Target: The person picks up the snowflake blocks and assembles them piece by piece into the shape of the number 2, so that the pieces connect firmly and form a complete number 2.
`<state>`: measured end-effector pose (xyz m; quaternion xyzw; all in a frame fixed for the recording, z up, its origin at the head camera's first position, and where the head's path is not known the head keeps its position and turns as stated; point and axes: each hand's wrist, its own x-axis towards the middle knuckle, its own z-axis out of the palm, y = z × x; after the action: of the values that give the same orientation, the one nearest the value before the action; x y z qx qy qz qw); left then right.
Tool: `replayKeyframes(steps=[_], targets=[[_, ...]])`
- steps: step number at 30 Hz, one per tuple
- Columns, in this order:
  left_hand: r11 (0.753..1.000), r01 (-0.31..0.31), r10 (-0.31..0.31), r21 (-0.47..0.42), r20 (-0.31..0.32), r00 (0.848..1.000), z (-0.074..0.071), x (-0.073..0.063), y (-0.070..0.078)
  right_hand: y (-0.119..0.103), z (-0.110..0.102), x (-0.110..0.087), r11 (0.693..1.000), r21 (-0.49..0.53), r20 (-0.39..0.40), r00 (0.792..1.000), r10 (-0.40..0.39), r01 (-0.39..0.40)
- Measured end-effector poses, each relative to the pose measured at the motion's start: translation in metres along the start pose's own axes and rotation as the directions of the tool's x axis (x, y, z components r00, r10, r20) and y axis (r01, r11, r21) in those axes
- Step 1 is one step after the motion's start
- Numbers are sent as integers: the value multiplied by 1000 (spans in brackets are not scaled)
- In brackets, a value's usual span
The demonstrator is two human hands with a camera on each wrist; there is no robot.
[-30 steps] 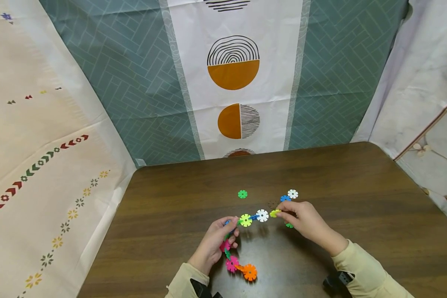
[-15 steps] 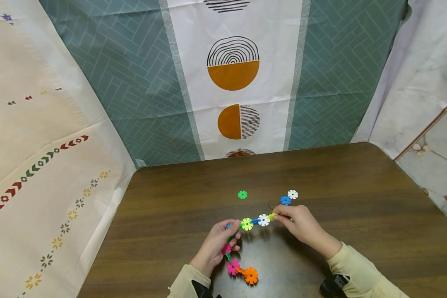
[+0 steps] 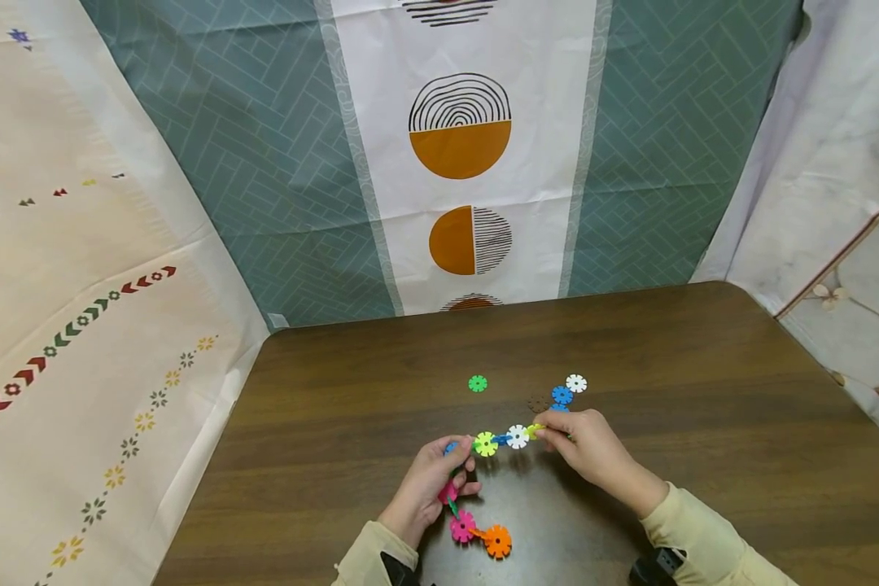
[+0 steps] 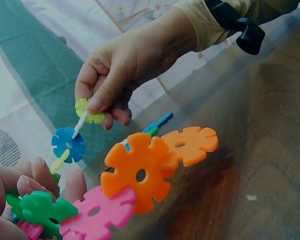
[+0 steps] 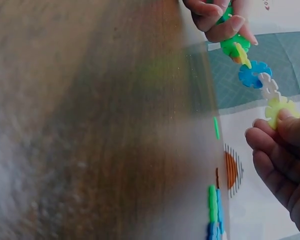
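A chain of slotted plastic snowflake discs spans my two hands above the table (image 3: pixel 322 456). My left hand (image 3: pixel 426 482) grips it partway along, hiding some discs; below hang a pink disc (image 3: pixel 463 527) and an orange disc (image 3: pixel 498 542). To that hand's right run a yellow-green disc (image 3: pixel 486 444), a blue disc (image 3: pixel 500 439) edge-on and a white disc (image 3: pixel 517 437). My right hand (image 3: pixel 593 448) pinches the yellow disc (image 5: pixel 274 111) at the far end between thumb and fingers. In the right wrist view, that yellow disc meets the white one at its slots.
Beyond the hands lie a loose green disc (image 3: pixel 478 383), a white disc (image 3: pixel 576 383), a blue disc (image 3: pixel 561 395) and a dark brown disc (image 3: pixel 538 404). Another blue piece (image 3: pixel 559 407) shows just behind the right hand. Patterned cloths (image 3: pixel 645 163) hang behind the table.
A second ago the yellow disc was apart from the white one; now they meet. My right hand has moved left and nearer, and the left hand with the chain has shifted slightly nearer too.
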<state>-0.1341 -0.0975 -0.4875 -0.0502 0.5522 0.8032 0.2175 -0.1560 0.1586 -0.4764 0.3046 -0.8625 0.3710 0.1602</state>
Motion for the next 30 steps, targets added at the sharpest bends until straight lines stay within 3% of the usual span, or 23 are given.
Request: replayKeyframes(steps=[12, 21, 25, 30], targets=[[1000, -18, 18, -12, 5, 1000, 1, -1, 4, -2, 2, -3, 999, -44, 37, 999, 9, -7], [1000, -4, 5, -4, 13, 1000, 2, -1, 6, 0, 6, -5, 998, 17, -27, 998, 62, -61], [999, 1, -2, 47, 21, 1000, 0, -1, 8, -3, 6, -3, 996, 28, -39, 996, 86, -85], [983, -31, 28, 181, 19, 999, -3, -1, 12, -5, 6, -2, 994, 35, -31, 994, 109, -108]])
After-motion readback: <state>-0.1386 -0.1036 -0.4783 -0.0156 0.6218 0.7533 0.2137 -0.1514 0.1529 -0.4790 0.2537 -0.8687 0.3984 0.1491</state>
